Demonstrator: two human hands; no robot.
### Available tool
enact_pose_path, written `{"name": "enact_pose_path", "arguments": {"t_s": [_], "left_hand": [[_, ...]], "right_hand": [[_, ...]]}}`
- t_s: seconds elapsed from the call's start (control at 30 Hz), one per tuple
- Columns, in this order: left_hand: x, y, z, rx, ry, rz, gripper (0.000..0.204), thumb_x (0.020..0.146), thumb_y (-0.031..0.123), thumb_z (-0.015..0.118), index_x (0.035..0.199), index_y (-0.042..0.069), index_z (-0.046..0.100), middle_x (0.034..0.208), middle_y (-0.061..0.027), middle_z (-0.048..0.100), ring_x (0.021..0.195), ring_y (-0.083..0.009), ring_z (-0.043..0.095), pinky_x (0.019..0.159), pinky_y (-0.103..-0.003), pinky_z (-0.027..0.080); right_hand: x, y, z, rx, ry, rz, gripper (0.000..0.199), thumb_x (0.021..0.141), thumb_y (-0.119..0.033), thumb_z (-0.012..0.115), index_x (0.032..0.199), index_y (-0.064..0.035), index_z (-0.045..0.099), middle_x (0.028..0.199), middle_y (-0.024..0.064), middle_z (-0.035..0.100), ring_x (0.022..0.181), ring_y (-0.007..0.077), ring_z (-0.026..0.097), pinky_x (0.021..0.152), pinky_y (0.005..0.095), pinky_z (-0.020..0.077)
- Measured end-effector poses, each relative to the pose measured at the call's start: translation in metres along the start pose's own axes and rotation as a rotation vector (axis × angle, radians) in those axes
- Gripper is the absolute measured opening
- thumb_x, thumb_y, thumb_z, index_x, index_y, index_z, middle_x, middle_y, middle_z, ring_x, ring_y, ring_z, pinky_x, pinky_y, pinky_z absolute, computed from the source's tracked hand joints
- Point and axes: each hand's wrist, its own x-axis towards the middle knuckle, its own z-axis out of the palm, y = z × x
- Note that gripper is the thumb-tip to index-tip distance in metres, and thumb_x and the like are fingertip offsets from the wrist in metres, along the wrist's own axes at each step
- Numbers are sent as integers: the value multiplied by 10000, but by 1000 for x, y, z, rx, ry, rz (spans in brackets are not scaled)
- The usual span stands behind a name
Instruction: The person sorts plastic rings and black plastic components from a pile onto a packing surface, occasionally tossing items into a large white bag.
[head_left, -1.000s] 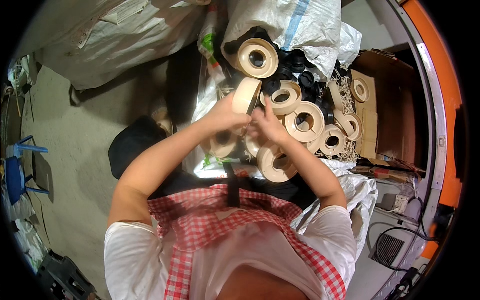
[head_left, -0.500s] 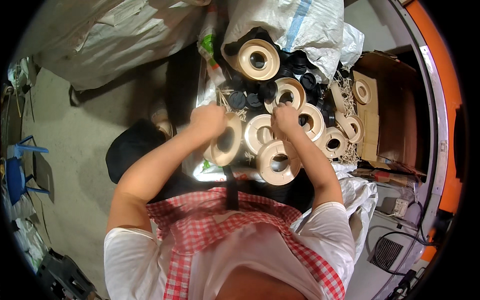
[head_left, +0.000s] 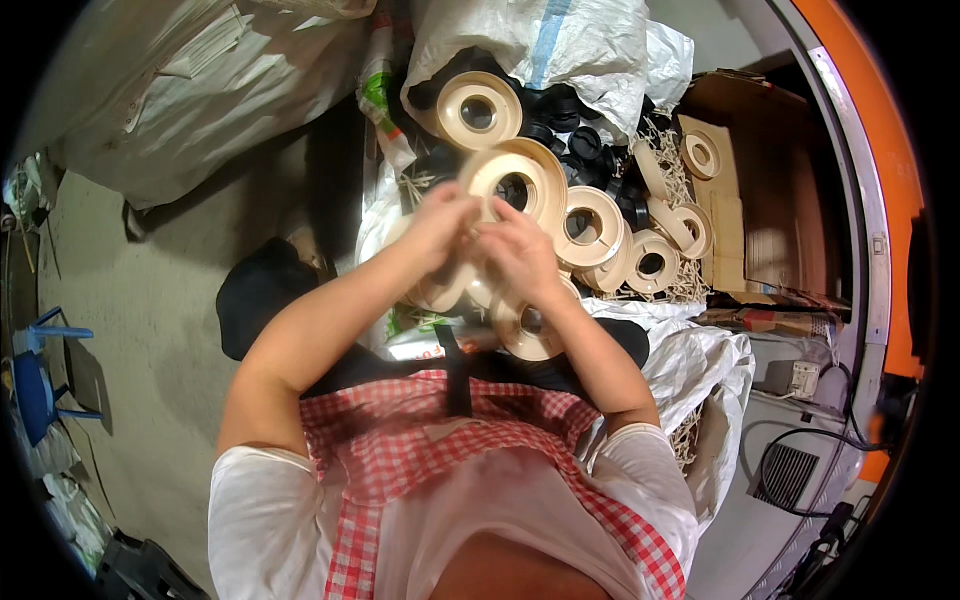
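Note:
Above the pile, my left hand (head_left: 443,225) and my right hand (head_left: 522,253) have come close together, fingertips nearly meeting. A beige plastic ring (head_left: 484,183) with a round hole lies just beyond them, its left edge smeared by motion. My left fingers curl closed at its near-left edge. My right fingers are bent in a pinch beside them; whatever they hold is hidden. Below my hands, partly covered, lie another beige ring (head_left: 437,292) and a ring (head_left: 508,322) by my right wrist. To the right sit more beige rings (head_left: 608,222).
Black round plastic parts (head_left: 585,145) and small beige sticks (head_left: 668,150) fill the pile. A white woven sack (head_left: 600,60) lies behind it, and a cardboard box (head_left: 725,215) stands to the right. A blue stool (head_left: 35,385) is at far left.
My right hand has moved left and nearer, from a ring at the pile's middle to beside my left hand. My left hand has shifted slightly rightward, off the tilted ring. The view has shifted.

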Motion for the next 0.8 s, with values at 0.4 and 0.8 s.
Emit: {"name": "enact_pose_path", "arguments": {"t_s": [0.4,0.8], "left_hand": [[-7,48,-9,13,306,272,641,721,125,713,1202,30,299,1099,-140,489,943,-198,553,747,-332,519],[-11,42,-2,178,-113,300,578,732,75,713,1235,44,429,1123,-65,554,990,-149,560,816,-294,487]], "right_hand": [[136,218,9,-715,101,78,552,764,-172,663,1236,4,437,1247,204,476,1192,367,408,975,433,357],[69,42,17,-150,54,-222,228,788,-149,645,860,41,542,1351,282,324,1210,423,356,1009,456,295]]}}
